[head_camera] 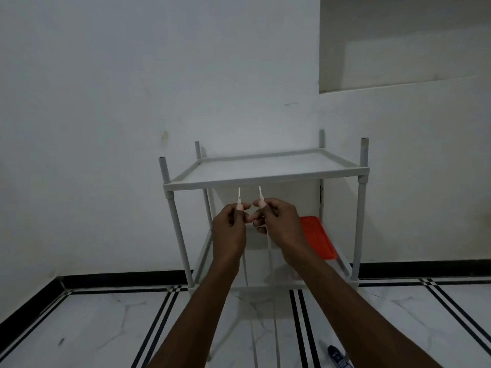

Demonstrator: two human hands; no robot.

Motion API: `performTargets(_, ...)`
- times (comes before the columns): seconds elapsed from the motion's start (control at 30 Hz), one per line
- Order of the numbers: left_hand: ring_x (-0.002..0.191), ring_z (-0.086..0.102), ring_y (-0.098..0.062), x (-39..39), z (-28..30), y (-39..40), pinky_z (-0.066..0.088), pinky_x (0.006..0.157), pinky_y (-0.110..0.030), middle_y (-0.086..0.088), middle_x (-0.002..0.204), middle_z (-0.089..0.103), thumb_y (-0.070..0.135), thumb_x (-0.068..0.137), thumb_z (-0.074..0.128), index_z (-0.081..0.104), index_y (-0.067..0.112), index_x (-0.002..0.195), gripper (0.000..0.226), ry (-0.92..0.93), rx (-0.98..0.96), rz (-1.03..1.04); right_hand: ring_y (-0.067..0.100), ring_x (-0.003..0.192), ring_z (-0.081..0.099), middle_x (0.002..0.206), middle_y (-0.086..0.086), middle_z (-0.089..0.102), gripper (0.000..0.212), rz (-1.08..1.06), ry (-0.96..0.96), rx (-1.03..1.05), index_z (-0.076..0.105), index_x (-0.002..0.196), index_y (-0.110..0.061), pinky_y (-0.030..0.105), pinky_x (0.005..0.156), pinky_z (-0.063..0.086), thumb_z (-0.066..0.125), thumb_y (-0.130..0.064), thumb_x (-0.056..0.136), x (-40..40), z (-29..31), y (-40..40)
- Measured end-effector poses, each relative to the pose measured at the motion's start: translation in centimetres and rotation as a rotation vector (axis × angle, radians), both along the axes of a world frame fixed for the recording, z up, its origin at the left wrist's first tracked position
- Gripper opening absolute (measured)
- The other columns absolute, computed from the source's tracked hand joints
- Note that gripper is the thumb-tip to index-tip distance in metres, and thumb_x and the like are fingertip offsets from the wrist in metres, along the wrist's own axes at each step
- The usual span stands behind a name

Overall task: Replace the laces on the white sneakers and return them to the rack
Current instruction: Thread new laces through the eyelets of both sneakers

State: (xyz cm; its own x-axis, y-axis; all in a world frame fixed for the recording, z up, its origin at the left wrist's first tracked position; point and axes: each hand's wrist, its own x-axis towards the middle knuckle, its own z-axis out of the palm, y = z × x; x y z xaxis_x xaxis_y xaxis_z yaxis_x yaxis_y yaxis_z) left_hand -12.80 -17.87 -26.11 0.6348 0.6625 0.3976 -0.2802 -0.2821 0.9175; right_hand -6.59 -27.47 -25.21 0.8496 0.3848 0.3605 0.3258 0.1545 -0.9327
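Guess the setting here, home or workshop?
Probably a home, maybe a hallway corner: a small grey shoe rack against a plain white wall, and a marble-look tiled floor with black border strips.

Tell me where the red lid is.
In the head view, the red lid lies on the rack's lower shelf, right side, just behind the right hand.

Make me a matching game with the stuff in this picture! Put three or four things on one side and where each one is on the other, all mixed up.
Things:
1. red lid
2. white shoelace
3. blue bottle
4. rack

Places:
A. lying on the floor, bottom edge of the picture
B. standing against the white wall
C. on the rack's lower shelf
D. pinched near its tips by both hands

Pairs: 1-C, 2-D, 3-A, 4-B
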Motion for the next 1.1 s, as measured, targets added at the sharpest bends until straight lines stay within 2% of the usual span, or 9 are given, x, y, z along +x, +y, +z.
performTargets(0.13, 0.095, 0.066, 0.000, -0.3, 0.5, -0.3, 0.046, 0.077, -0.018, 0.008, 0.096, 0.075, 0.029, 0.102, 0.057, 0.074, 0.023, 0.110, 0.019, -0.029, -0.050, -0.003, 0.012, 0.073, 0.073, 0.086, -0.002, 0.077, 0.012, -0.055, -0.029, -0.011, 0.064, 0.106, -0.016, 0.029, 0.069, 0.060, 0.056, -0.023, 0.101, -0.1, 0.4, -0.1)
performTargets(0.27, 0.097, 0.063, 0.002, -0.6, 1.0, -0.8, 0.044, 0.077, -0.015, 0.011, 0.101, 0.072, 0.023, 0.097, 0.066, 0.075, 0.026, 0.109, 0.015, -0.067, -0.140, -0.022, 0.010, 0.075, 0.074, 0.087, -0.001, 0.077, 0.013, -0.054, 0.007, -0.010, 0.062, 0.101, -0.014, 0.036, 0.074, 0.061, 0.060, -0.027, 0.099, -0.4, 0.7, -0.3)
performTargets(0.43, 0.092, 0.069, -0.002, -0.8, 1.2, -1.0, 0.049, 0.077, -0.015, 0.006, 0.097, 0.076, 0.023, 0.094, 0.071, 0.076, 0.020, 0.106, 0.014, -0.106, -0.215, -0.048, 0.015, 0.084, 0.072, 0.086, -0.001, 0.076, 0.014, -0.062, 0.027, -0.006, 0.076, 0.092, -0.020, 0.042, 0.080, 0.062, 0.069, -0.032, 0.092, -0.8, 1.4, -0.1)
performTargets(0.57, 0.090, 0.069, -0.003, -0.7, 1.4, -1.1, 0.048, 0.077, -0.016, 0.006, 0.093, 0.077, 0.028, 0.092, 0.072, 0.078, 0.017, 0.103, 0.016, -0.123, -0.261, -0.022, 0.017, 0.086, 0.072, 0.085, 0.000, 0.076, 0.013, -0.061, 0.039, -0.012, 0.077, 0.089, -0.021, 0.041, 0.082, 0.061, 0.070, -0.032, 0.090, -1.1, 1.8, 0.1)
performTargets(0.73, 0.099, 0.068, -0.006, -0.5, 1.6, -1.1, 0.050, 0.086, -0.023, 0.009, 0.094, 0.077, 0.028, 0.091, 0.073, 0.078, 0.020, 0.099, 0.013, -0.124, -0.309, -0.027, 0.016, 0.084, 0.072, 0.083, -0.002, 0.076, 0.011, -0.067, 0.036, -0.017, 0.076, 0.085, -0.026, 0.044, 0.083, 0.061, 0.071, -0.035, 0.089, -1.1, 1.9, 0.4)
performTargets(0.87, 0.101, 0.067, -0.006, -0.5, 1.6, -1.0, 0.049, 0.086, -0.023, 0.009, 0.097, 0.076, 0.029, 0.091, 0.073, 0.078, 0.022, 0.101, 0.013, -0.113, -0.317, -0.031, 0.016, 0.084, 0.072, 0.083, -0.001, 0.075, 0.014, -0.063, 0.011, -0.023, 0.077, 0.084, -0.025, 0.045, 0.085, 0.060, 0.071, -0.037, 0.089, -1.0, 1.9, 0.4)
performTargets(1.0, 0.091, 0.066, 0.006, -0.9, -0.6, -0.5, 0.046, 0.077, -0.014, 0.011, 0.098, 0.076, 0.033, 0.090, 0.075, 0.077, 0.023, 0.104, 0.017, -0.095, -0.278, -0.027, 0.012, 0.084, 0.072, 0.083, 0.000, 0.075, 0.014, -0.037, -0.027, -0.056, 0.076, 0.089, -0.018, 0.037, 0.085, 0.059, 0.069, -0.030, 0.091, -0.6, -0.6, -0.5)
performTargets(1.1, 0.076, 0.067, 0.002, -1.7, -6.6, 0.0, 0.049, 0.070, -0.014, 0.006, 0.086, 0.076, 0.032, 0.090, 0.074, 0.078, 0.019, 0.102, 0.017, -0.012, -0.207, 0.024, 0.015, 0.079, 0.072, 0.083, 0.004, 0.075, 0.014, -0.011, -0.055, -0.120, 0.073, 0.093, -0.011, 0.033, 0.078, 0.059, 0.066, -0.023, 0.094, -0.3, -6.4, -1.7)
